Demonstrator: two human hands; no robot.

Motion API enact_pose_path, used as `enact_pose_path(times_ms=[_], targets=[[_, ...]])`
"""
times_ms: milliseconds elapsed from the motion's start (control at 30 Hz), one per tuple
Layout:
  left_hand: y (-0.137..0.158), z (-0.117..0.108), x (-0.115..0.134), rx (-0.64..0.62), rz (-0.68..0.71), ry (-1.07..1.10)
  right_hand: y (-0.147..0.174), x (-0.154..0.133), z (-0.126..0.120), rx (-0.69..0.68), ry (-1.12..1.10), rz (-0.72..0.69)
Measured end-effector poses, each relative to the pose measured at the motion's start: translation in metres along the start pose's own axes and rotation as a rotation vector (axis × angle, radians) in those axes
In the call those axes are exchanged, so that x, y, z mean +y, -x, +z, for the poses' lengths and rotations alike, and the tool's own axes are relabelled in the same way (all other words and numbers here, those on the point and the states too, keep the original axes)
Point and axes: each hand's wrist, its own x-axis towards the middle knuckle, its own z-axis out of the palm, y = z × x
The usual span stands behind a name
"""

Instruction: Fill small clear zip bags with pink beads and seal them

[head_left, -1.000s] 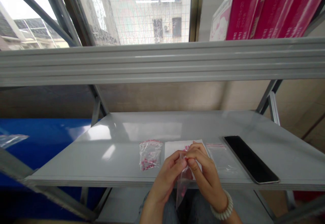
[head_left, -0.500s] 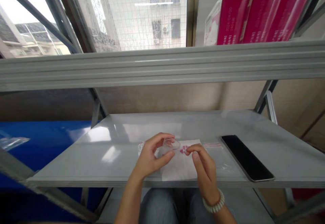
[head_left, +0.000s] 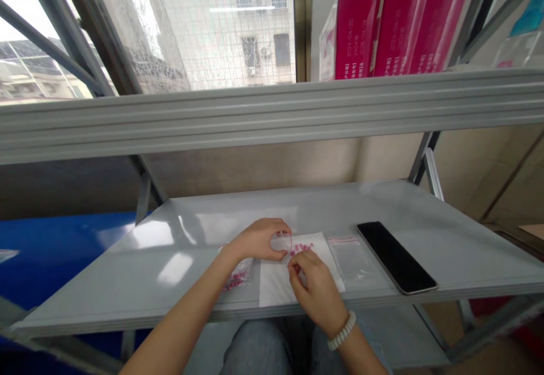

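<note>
My left hand (head_left: 264, 240) curves its thumb and fingers around a small clear round container (head_left: 281, 242), held tilted above a white sheet of paper (head_left: 274, 287). Small pink beads (head_left: 304, 247) lie scattered on the paper, just right of the container's rim. Close below them, my right hand (head_left: 313, 281) has thumb and forefinger pinched together; whatever is between the tips is too small to make out. Partly behind my left forearm rests a clear plastic bag (head_left: 238, 277) with more pink beads inside.
A flat clear zip bag (head_left: 351, 259) lies right of the paper, and a black phone (head_left: 395, 257) beyond it. The upper shelf's grey edge (head_left: 255, 117) crosses in front, bearing dark pink boxes (head_left: 357, 35). A blue surface (head_left: 63, 244) is at left.
My view has shifted right. My right hand has turned and come in closer below the beads. The container has tipped further toward the right, and more beads show spread on the paper.
</note>
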Motion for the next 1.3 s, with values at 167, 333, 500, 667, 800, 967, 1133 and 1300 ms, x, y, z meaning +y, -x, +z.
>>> enact_pose_path(times_ms=[167,333,500,667,800,967,1133,1300], targets=[[-0.004,0.002,0.0,-0.068,0.01,-0.071,0.002,0.004,0.005,-0.016,0.096,-0.01],[-0.006,-0.001,0.0,-0.103,0.008,-0.131,0.003,0.006,0.006,-0.028,0.1,0.002],[-0.008,-0.003,-0.001,-0.134,0.022,-0.177,0.002,0.007,0.006,-0.034,0.092,0.012],[-0.011,-0.005,0.001,-0.165,0.041,-0.237,0.002,0.007,0.007,-0.037,0.081,0.037],[-0.013,-0.008,0.007,-0.188,0.071,-0.284,0.002,0.006,0.006,-0.033,0.071,0.034],[-0.017,-0.008,0.018,-0.183,0.101,-0.328,0.002,0.006,0.006,-0.035,0.065,0.04],[-0.008,-0.017,0.021,-0.072,0.072,-0.32,0.002,0.004,0.004,0.01,0.018,0.028],[0.024,-0.013,0.057,0.298,-0.065,-0.177,-0.001,-0.009,-0.007,0.252,-0.39,0.205]])
